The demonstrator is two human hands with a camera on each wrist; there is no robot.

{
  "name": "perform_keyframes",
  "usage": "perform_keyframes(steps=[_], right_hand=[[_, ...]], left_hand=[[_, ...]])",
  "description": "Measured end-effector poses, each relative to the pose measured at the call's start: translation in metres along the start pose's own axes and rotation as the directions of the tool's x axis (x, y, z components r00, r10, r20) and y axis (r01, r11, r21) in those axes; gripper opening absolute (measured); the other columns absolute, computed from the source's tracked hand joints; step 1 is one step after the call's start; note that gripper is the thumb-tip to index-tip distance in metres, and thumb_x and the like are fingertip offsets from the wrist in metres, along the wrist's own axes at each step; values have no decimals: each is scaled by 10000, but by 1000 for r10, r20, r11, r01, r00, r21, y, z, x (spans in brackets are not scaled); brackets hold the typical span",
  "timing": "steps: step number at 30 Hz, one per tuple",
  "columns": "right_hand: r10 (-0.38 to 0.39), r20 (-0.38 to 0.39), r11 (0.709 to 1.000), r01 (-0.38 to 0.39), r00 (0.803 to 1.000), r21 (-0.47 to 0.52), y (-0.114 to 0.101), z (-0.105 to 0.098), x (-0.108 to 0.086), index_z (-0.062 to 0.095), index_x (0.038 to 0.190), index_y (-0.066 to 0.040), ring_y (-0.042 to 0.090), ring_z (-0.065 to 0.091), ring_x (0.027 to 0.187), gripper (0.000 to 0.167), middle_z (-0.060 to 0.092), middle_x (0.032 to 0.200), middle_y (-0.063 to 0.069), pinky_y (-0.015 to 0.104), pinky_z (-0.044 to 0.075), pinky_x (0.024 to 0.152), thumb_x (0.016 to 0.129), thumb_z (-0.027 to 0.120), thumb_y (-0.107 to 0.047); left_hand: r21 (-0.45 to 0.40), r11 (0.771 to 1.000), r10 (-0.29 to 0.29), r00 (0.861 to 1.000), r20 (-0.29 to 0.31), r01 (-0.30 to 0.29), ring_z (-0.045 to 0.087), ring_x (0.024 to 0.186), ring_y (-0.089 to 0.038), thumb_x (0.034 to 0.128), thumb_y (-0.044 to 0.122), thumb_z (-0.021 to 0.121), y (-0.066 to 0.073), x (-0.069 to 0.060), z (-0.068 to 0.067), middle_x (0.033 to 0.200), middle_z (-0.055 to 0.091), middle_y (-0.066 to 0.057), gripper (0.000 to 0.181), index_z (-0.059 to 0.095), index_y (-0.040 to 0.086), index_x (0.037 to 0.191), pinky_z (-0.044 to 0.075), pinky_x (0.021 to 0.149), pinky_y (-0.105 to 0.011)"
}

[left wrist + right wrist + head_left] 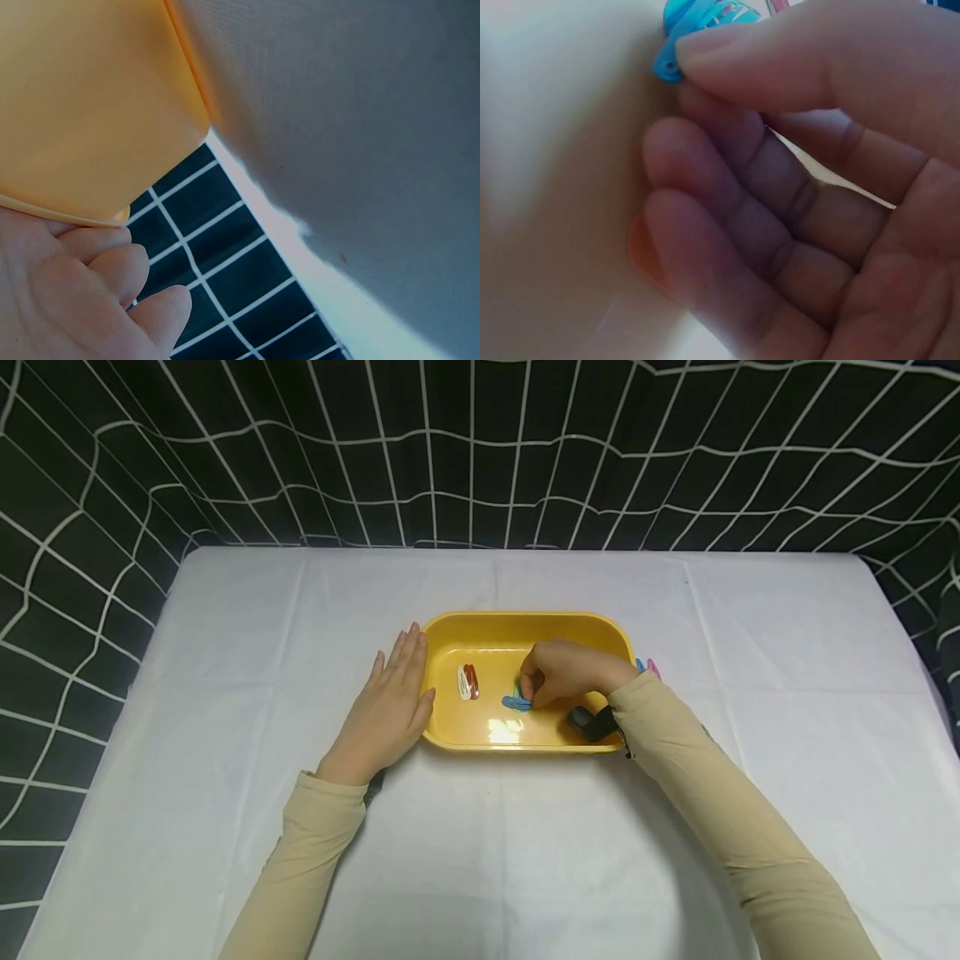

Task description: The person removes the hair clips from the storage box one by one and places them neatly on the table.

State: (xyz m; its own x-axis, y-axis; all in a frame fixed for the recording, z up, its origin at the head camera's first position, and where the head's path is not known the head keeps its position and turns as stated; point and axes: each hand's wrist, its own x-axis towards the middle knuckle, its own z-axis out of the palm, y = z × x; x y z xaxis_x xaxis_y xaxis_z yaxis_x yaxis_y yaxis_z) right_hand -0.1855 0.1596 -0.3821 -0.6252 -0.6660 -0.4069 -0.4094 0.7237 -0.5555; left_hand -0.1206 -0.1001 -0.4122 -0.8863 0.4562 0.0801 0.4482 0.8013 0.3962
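A yellow plastic tray (480, 739) lies on the white-covered table. My left hand (386, 706) rests with straight fingers along its left rim; in the left wrist view the fingers (120, 262) touch the tray's outer wall (97, 112). Inside the tray, my right hand (566, 672) pinches a blue hair clip (515, 702) between thumb and index finger. That clip's end (669, 69) shows under the thumb in the right wrist view. A bit of green shows beside it, partly hidden by the hand. A white hair clip (463, 683) and a dark red hair clip (472, 681) lie side by side to the left.
Just beyond the tray's right rim, a blue clip (640, 665) and a pink clip (653, 668) show partly behind the right wrist. A black wrist-camera mount (592, 724) hangs over the tray's lower right. White netting (480, 443) on black surrounds the table (300, 610).
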Motion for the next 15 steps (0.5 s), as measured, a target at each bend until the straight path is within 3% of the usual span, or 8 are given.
perform_keyframes(steps=[15], right_hand=[[-20,7,998,20,1000,65,4,-1,-3,614,710,-82,131,449,646,102,517,653,-42,255,349,618,802,657,-71]], left_hand=[[-3,1000,2,1000,-4,-2,28,1437,-252,988,240,359,-1,0,1,1565,37,-143,624,119,-60,1479,54,1148,-435]])
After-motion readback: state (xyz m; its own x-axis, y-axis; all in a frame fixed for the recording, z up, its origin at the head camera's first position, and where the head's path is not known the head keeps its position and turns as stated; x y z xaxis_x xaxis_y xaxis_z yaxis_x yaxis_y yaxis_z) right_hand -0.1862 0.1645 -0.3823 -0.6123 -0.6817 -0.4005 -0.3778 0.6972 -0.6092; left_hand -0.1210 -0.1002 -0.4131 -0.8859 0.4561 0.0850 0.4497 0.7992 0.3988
